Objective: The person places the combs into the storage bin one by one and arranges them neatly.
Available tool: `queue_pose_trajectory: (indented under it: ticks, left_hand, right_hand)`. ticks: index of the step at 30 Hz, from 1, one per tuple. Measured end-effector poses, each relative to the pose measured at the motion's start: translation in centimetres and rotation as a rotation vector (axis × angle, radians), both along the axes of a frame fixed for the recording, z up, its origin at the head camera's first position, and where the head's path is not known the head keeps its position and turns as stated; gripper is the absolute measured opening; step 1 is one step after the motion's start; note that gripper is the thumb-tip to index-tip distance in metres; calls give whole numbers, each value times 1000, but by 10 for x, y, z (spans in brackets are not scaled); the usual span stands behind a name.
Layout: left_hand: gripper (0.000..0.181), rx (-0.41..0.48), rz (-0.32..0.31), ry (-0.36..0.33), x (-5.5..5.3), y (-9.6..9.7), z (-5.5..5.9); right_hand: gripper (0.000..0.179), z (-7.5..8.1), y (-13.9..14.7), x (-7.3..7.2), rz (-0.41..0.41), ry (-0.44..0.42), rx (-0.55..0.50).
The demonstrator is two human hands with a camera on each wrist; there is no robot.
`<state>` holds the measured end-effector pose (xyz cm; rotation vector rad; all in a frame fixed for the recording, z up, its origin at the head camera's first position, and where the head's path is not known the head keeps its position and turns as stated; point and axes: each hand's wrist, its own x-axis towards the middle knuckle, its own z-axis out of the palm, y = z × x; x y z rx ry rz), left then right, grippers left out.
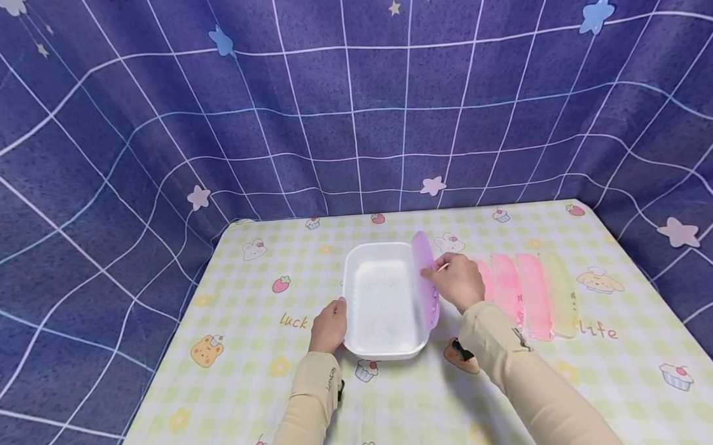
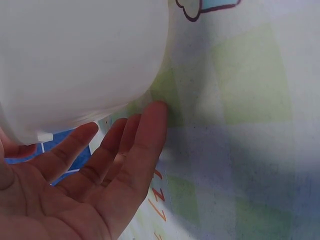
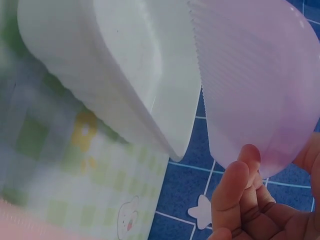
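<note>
A white rectangular plastic basin [image 1: 380, 307] with rounded corners stands on the table. At its left side my left hand [image 1: 329, 325] holds the rim, the thumb on top; in the left wrist view the fingers [image 2: 135, 150] reach along the outer wall. My right hand [image 1: 457, 281] pinches a translucent purple comb [image 1: 426, 279] between thumb and fingers. The comb is held on edge by the basin's right rim and overlaps it in the head view. Fine teeth along the comb's straight edge face the basin in the right wrist view.
Right of the basin lie several pink combs [image 1: 506, 286] and a pale green comb [image 1: 559, 294] side by side, partly behind my right hand. A checked cloth with cartoon prints [image 1: 221, 397] covers the table. Blue grid-patterned curtains [image 1: 377, 130] hang behind and at both sides.
</note>
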<state>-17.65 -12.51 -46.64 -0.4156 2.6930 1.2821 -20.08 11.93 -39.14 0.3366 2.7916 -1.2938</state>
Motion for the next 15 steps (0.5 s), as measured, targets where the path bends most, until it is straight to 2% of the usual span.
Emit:
queue_pose_trajectory:
  ticks: [15]
  left_hand:
    - [49,10,-7,-3,-2,-3,-5]
  right_hand:
    - [25,0,-14,0,11,-2,-1]
